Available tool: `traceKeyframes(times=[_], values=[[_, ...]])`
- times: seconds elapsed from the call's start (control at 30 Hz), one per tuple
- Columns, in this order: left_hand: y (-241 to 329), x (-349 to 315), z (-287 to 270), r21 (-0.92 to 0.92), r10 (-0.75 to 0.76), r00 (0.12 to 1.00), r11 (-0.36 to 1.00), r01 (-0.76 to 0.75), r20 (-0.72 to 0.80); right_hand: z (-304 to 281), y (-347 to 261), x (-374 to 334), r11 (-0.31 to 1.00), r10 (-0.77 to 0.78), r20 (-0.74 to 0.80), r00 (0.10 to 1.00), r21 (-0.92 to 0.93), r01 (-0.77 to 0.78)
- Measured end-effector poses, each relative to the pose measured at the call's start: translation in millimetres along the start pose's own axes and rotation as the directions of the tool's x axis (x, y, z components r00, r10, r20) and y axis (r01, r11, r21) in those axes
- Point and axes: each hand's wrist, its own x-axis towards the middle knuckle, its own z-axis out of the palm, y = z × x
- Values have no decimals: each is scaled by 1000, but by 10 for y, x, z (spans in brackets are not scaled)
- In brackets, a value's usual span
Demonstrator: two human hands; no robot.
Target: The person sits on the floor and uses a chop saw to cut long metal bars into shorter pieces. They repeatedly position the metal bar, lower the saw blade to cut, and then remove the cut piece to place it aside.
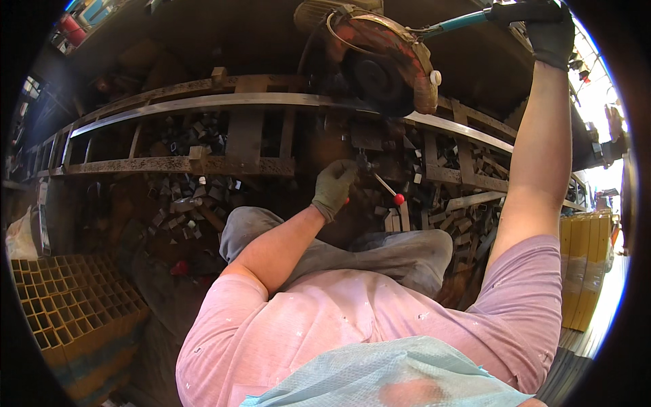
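Note:
My right hand [550, 39], in a dark glove, is closed around the black grip [519, 12] of a teal lever [461, 22]. That lever runs to a red-and-rust cut-off saw [390, 51] with a dark round disc [373, 78]. A long bright metal bar [224, 100] lies across the bench beneath the disc. My left hand [336, 184], in a grey-green glove, is closed at the vise in front of the saw, on its handle. A bit of red shows beside those fingers. One handle arm [385, 184] ends in a red ball knob [399, 199].
A rusty steel frame [237, 165] supports the bar. Many short metal offcuts [180, 214] lie heaped beneath it, left and right. Stacked rectangular tubes [68, 292] stand at the lower left. Yellow-brown wrapped bundles [584, 271] stand at the right. My bent knees are close to the frame.

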Motion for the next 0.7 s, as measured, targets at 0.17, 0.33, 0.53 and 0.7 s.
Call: traceKeyframes(times=[0.17, 0.33, 0.53, 0.7], values=[[-3, 6, 8, 1, -8, 1000, 1000, 8, -12, -54, -45, -114, 981, -51, 54, 997, -185, 60], [19, -4, 9, -38, -43, 999, 998, 43, -6, -208, -25, -166, 953, -115, 65, 991, -274, 129], [8, 4, -8, -54, -43, 999, 998, 43, 15, -534, -33, -157, 991, -60, 72, 996, -114, 67], [17, -3, -7, -62, -56, 998, 996, 56, 6, -620, 48, -216, 922, -244, -48, 969, -321, 216]])
